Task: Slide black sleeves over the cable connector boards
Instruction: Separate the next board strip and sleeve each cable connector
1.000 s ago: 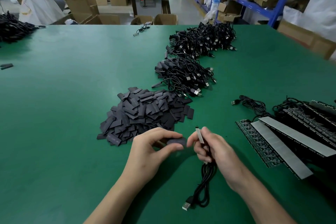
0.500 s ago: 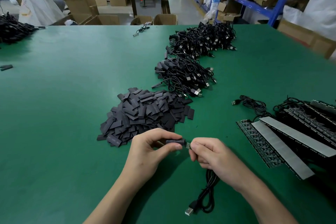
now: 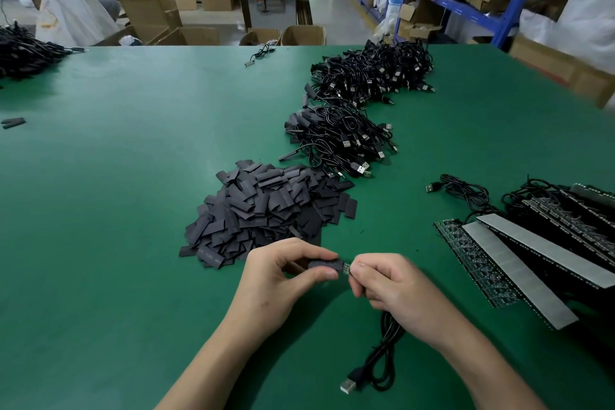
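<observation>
One board [image 3: 346, 268] now into one sleeve [image 3: 324, 264] (partway)

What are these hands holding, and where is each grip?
The left hand pinches a black sleeve across its middle. The right hand pinches the connector board at its rear end, where the cable joins.

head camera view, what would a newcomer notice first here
Near the bottom centre, the left hand pinches a black sleeve while the right hand holds a cable whose small board shows between them. Just behind lies a big pile of sleeves on the green table, with heaps of cables beyond it.
</observation>
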The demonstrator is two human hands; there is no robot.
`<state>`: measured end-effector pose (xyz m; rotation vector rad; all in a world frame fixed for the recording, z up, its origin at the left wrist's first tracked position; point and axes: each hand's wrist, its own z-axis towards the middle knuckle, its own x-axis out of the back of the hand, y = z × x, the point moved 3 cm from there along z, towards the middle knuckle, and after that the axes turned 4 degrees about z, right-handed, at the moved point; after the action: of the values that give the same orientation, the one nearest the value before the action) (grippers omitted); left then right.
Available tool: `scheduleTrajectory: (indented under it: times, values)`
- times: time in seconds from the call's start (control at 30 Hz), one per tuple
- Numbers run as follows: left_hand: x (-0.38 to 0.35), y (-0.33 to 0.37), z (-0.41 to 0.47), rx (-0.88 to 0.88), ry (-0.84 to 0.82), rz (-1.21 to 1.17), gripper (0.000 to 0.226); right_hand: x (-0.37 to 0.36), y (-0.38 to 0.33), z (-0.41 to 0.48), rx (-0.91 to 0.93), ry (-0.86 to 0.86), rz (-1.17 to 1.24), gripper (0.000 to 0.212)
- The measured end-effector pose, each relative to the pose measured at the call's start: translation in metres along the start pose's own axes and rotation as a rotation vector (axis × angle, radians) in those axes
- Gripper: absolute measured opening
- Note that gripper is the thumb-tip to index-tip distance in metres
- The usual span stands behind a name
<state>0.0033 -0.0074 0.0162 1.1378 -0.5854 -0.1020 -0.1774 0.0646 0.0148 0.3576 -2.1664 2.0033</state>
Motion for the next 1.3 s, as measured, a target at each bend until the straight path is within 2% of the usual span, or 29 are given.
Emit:
scheduleTrajectory:
  times: [0.37,0.67,0.93,1.13,1.3]
  values:
    - [0.004,0.001,-0.003,-0.173,-0.106,0.216,0.017,-0.002,-0.001,-0.006,0.044,0.004,-0.259,0.032]
    - [0.001,0.003,-0.003,-0.190,-0.067,0.208,0.019,-0.003,-0.001,-0.005,0.019,-0.010,-0.149,0.038]
    - [0.004,-0.001,-0.002,-0.158,0.034,0.231,0.016,0.022,-0.004,-0.007,0.020,0.016,-0.018,0.022]
    - [0.004,-0.002,-0.002,-0.158,0.036,0.208,0.017,0.020,0.001,-0.004,-0.025,-0.002,0.023,0.021]
    - [-0.005,0.001,-0.005,-0.190,-0.049,0.204,0.018,0.013,0.004,-0.002,-0.034,0.001,-0.015,0.026]
